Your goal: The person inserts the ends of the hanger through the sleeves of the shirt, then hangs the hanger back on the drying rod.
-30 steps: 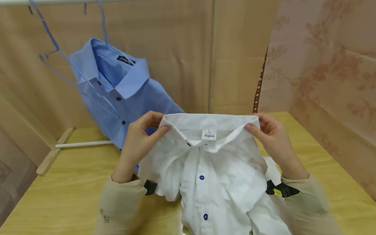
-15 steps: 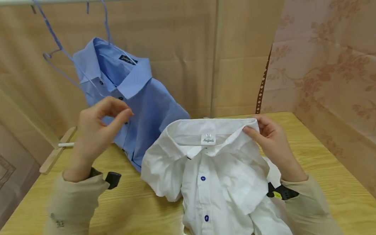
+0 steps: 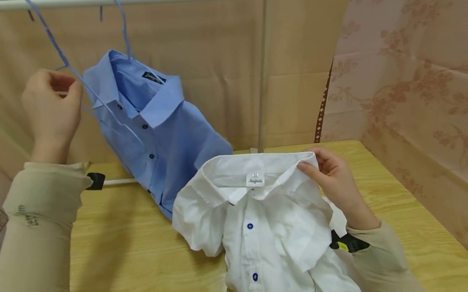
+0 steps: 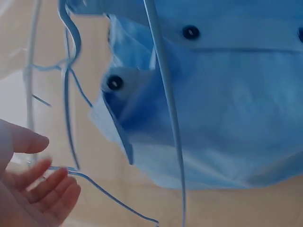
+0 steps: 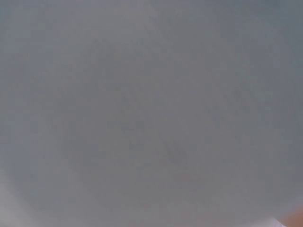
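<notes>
White shirt (image 3: 270, 223) — right hand (image 3: 337, 184) pinches collar (image 3: 284, 163) | left hand (image 3: 53, 111) — slack, half-uncurled beside hanger (image 3: 58, 47)

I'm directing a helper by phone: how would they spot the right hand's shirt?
Find the yellowish wooden table. Over it, the right hand pinches the collar of a white shirt. Being white, with blue buttons, sets it apart from the blue shirt behind, with dark buttons.
</notes>
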The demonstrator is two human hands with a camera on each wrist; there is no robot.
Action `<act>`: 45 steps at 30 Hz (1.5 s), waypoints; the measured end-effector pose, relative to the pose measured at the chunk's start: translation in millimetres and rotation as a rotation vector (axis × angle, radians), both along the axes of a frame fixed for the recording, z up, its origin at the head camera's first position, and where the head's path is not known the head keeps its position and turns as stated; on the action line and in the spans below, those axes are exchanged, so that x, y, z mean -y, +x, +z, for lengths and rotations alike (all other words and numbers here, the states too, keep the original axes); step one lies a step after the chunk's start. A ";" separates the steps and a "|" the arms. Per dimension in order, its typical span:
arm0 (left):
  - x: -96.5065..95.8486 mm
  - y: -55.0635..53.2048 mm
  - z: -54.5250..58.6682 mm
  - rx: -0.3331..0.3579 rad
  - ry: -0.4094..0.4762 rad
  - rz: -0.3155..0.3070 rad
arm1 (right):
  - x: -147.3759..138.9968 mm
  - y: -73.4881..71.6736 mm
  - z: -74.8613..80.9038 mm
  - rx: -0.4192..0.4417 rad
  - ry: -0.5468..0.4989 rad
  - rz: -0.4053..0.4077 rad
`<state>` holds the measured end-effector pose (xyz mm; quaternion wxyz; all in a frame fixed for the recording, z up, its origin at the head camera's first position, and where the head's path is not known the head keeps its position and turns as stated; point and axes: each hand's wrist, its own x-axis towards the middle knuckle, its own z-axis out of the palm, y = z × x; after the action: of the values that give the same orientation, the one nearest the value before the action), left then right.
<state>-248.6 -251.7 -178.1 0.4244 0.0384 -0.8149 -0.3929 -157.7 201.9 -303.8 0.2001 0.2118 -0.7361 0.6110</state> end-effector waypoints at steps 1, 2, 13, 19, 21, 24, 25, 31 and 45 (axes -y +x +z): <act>1.2 -3.4 2.5 0.029 0.036 -0.019 | -0.3 0.5 0.1 0.003 0.006 -0.002; 1.9 -6.6 5.2 0.067 0.076 -0.046 | -0.8 1.2 0.1 0.005 0.009 -0.004; 10.5 -24.0 21.5 0.312 0.184 -0.281 | 0.4 0.7 -2.9 0.020 0.035 0.044; 23.0 -32.9 33.1 0.352 0.198 -0.367 | 2.1 -1.1 -5.1 0.025 0.034 0.083; 23.9 -34.3 35.8 0.368 0.153 -0.351 | 2.3 -1.3 -5.8 0.027 0.039 0.081; 22.0 -35.5 36.9 0.386 0.078 -0.293 | 2.4 -1.2 -6.2 0.031 0.053 0.065; 21.3 -35.6 36.9 0.388 0.059 -0.272 | 2.5 -1.2 -6.1 0.031 0.060 0.058; 18.7 -36.3 36.9 0.330 -0.032 -0.102 | 4.3 -0.8 -4.3 0.041 0.089 0.031; 5.7 -37.8 42.4 0.213 -0.017 -0.044 | 6.0 -2.9 -5.4 0.042 0.074 0.032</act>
<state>-286.5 -257.4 -135.7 0.3269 0.0583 -0.8594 -0.3889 -160.6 195.9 -309.2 0.1671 0.2179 -0.7587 0.5908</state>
